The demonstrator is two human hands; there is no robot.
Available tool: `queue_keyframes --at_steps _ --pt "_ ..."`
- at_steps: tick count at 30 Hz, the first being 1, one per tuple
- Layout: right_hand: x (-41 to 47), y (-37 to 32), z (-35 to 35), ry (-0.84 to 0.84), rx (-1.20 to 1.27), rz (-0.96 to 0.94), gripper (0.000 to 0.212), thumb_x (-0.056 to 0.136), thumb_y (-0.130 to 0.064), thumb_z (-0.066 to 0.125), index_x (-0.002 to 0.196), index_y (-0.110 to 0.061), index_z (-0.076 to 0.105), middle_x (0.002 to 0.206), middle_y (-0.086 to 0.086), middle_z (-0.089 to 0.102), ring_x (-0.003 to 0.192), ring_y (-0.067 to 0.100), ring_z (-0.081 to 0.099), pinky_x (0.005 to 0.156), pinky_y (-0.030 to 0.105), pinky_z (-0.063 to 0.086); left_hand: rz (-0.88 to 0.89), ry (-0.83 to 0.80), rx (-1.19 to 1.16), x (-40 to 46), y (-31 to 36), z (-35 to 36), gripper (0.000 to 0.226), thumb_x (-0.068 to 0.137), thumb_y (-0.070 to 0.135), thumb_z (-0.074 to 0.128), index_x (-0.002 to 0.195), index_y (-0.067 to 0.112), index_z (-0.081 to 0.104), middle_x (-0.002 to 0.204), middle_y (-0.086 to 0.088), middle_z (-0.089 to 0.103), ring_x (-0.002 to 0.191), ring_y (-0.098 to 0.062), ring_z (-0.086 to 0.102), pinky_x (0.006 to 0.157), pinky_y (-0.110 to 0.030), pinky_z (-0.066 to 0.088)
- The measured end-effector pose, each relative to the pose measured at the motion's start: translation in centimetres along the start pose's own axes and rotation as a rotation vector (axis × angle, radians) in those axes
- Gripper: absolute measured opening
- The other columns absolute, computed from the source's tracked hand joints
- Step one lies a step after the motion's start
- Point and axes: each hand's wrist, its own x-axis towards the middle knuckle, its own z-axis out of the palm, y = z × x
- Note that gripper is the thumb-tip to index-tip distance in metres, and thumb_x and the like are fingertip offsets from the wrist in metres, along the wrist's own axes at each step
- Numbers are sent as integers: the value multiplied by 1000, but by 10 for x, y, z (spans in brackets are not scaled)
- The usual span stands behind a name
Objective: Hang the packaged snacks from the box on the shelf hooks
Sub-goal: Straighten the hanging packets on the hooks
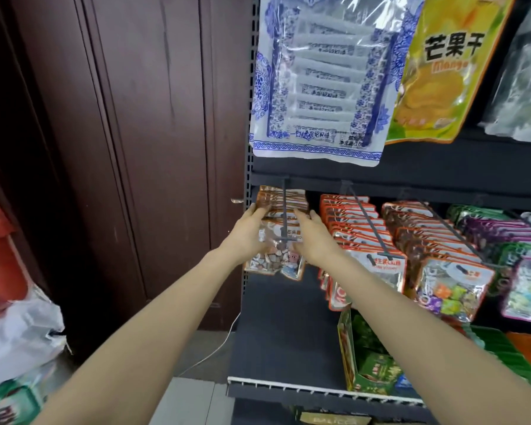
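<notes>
My left hand (248, 233) and right hand (311, 237): both gripping brown snack packets (281, 210) on the leftmost hook (285, 216). Adjacent: orange packets (354, 222); above, blue-white bag (322, 78).

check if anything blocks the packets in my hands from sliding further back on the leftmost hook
Nothing visible does. Both hands hold the snack packets already threaded on the leftmost hook, with more brown packets stacked behind them.
</notes>
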Motion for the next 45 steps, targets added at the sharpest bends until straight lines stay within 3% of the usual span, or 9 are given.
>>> queue_keyframes --at_steps 7,10,13,16,21,27,32,39,45 --pt "19 1 -1 -38 -6 6 83 83 3 63 150 -17 18 157 17 4 144 34 13 113 34 22 -19 -21 -41 7 -6 1 91 73 13 79 147 20 26 152 -6 28 141 -22 25 111 -31 30" --pt "14 -6 -20 -142 36 28 80 88 6 54 151 -15 8 157 16 -2 145 31 7 113 32 20 -95 -113 -383 2 3 -12 82 80 0 65 148 22 23 140 -1 42 120 -12 47 93 -15 39" --pt "15 -12 -44 -95 108 30 65 91 8 40 149 -6 15 155 14 19 141 28 24 108 28 28 -174 -2 -590 7 8 -27 56 86 -3 44 140 12 42 135 -8 51 121 -18 47 92 -20 33" --pt "27 -17 -61 34 33 26 57 93 4 35 148 -5 22 154 13 23 141 27 25 110 27 25 -188 105 -453 20 13 -33 39 95 8 37 131 9 53 133 -9 54 125 -22 47 93 -20 32" --pt "53 -17 -60 -59 -169 9 40 99 -12 35 139 -5 40 144 15 41 129 28 41 99 27 36 -129 -64 -114 54 17 -26 42 101 24 36 141 14 41 147 -11 40 133 -25 39 99 -22 32" --pt "73 -10 -50 -314 -271 -58 47 104 -25 24 149 -10 18 156 9 17 142 24 21 112 28 19 -135 -235 141 73 3 -15 52 101 30 35 150 20 19 159 -1 5 146 -22 11 116 -31 15" --pt "85 -4 -46 -337 -331 -46 51 103 -32 24 148 -8 22 157 11 16 142 24 21 114 29 20 -180 -165 60 82 -3 -14 53 90 32 46 142 30 38 147 -1 40 130 -25 42 103 -31 37" --pt "79 -11 -48 -325 -350 -100 42 103 -28 28 136 -7 44 139 14 46 122 28 47 102 32 37 -182 -188 67 81 4 -15 50 98 30 41 146 23 32 158 1 15 144 -22 18 114 -31 18" --pt "53 -21 -50 -245 -359 -100 43 103 -25 31 136 -1 43 145 20 37 127 31 42 102 31 36 111 -12 81 41 13 -35 36 97 20 49 131 15 55 136 -4 54 124 -20 49 98 -20 34"
